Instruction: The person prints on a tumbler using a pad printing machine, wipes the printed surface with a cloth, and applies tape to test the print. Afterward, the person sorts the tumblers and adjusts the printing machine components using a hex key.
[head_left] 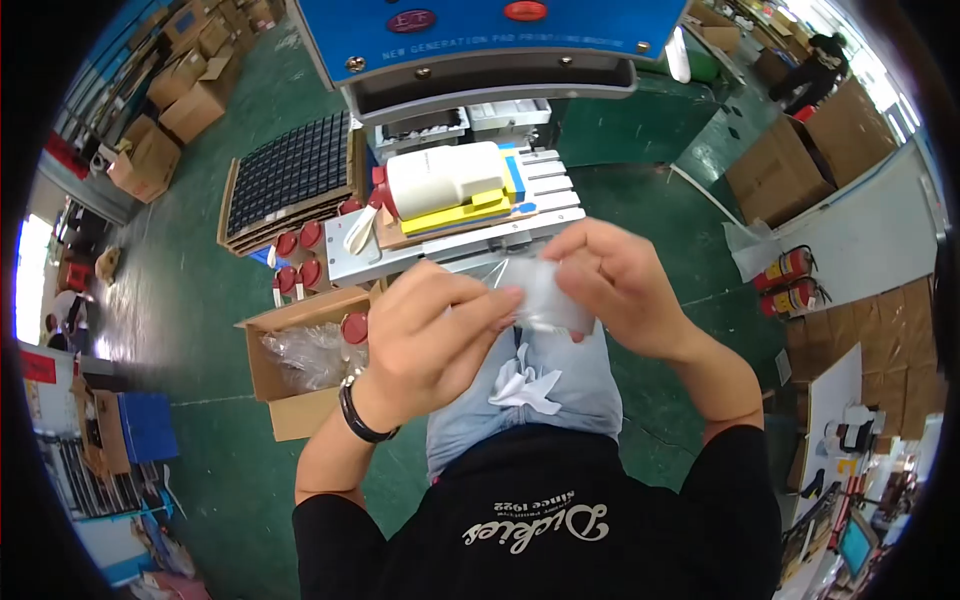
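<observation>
A small clear plastic bag (548, 297) is held up between my two hands, above my lap. My left hand (425, 335), with a dark band at its wrist, pinches the near-left side of it between thumb and fingers. On the other side, the curled fingers of my right hand (620, 285) grip the bag; they are slightly blurred. Just beyond my hands, a white bottle (445, 180) with a red cap and a white strap lies on its side in a yellow holder (455, 219) on the printing machine's metal bed (365, 262).
The blue pad printing machine (480, 35) overhangs the bed. To the left are a black gridded tray (290, 175), several red-capped bottles (286, 243) and a carton (295, 415) with clear plastic bags (310, 355). Fire extinguishers (785, 268) stand at right; another person (815, 72) is far back.
</observation>
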